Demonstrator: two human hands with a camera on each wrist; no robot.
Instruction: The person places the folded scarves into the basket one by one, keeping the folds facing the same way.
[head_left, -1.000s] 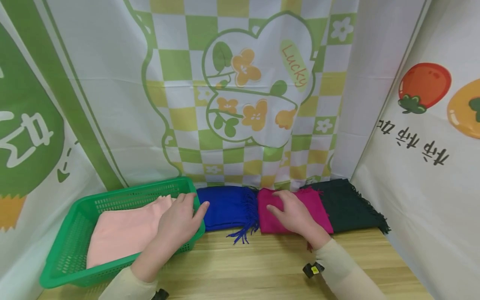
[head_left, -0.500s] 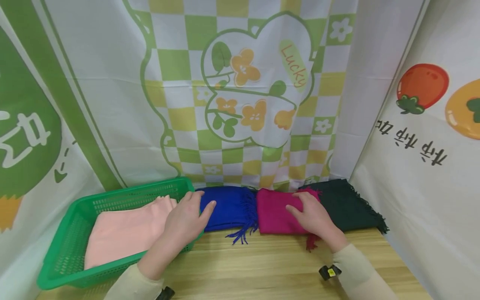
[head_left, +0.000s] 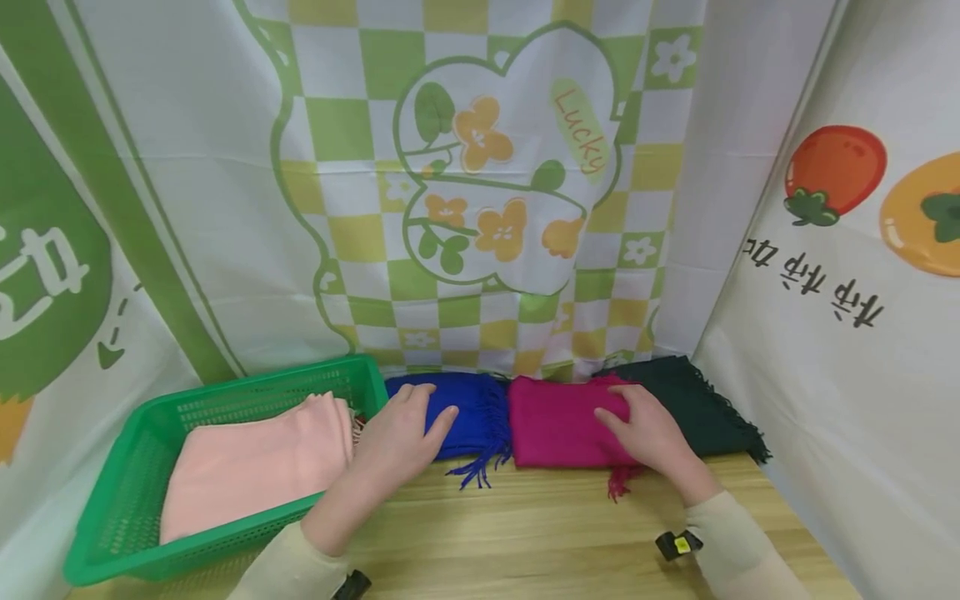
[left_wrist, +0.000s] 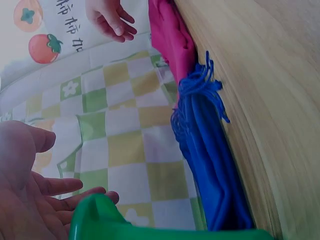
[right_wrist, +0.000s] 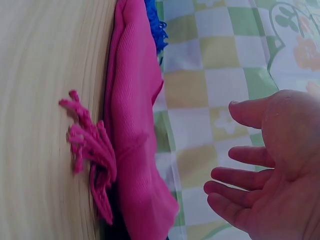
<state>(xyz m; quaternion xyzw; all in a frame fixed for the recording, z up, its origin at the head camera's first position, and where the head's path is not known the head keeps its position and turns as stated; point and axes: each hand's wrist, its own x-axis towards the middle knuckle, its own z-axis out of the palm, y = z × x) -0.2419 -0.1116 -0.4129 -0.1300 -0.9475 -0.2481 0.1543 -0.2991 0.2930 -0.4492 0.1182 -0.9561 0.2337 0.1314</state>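
Note:
A folded magenta scarf (head_left: 558, 425) with fringe lies on the table between a folded blue scarf (head_left: 468, 412) on its left and a folded dark green scarf (head_left: 693, 408) on its right. Inside the green plastic basket (head_left: 120, 467) lies a folded pink scarf (head_left: 255, 467). My left hand (head_left: 397, 437) hovers by the basket's right end, in front of the blue scarf, fingers spread and holding nothing. Above the magenta scarf's right part is my right hand (head_left: 652, 429), empty; the right wrist view shows its relaxed fingers (right_wrist: 240, 185) apart from the cloth.
The wooden table (head_left: 480, 533) stretches in front of the scarves. Behind them hangs a checkered curtain (head_left: 420, 283), close to their back edges. A white printed cloth wall (head_left: 840, 400) bounds the right side.
Both hands have moved to the right, the left from over the basket's right end towards the blue scarf, the right across the magenta scarf. The view has turned slightly right.

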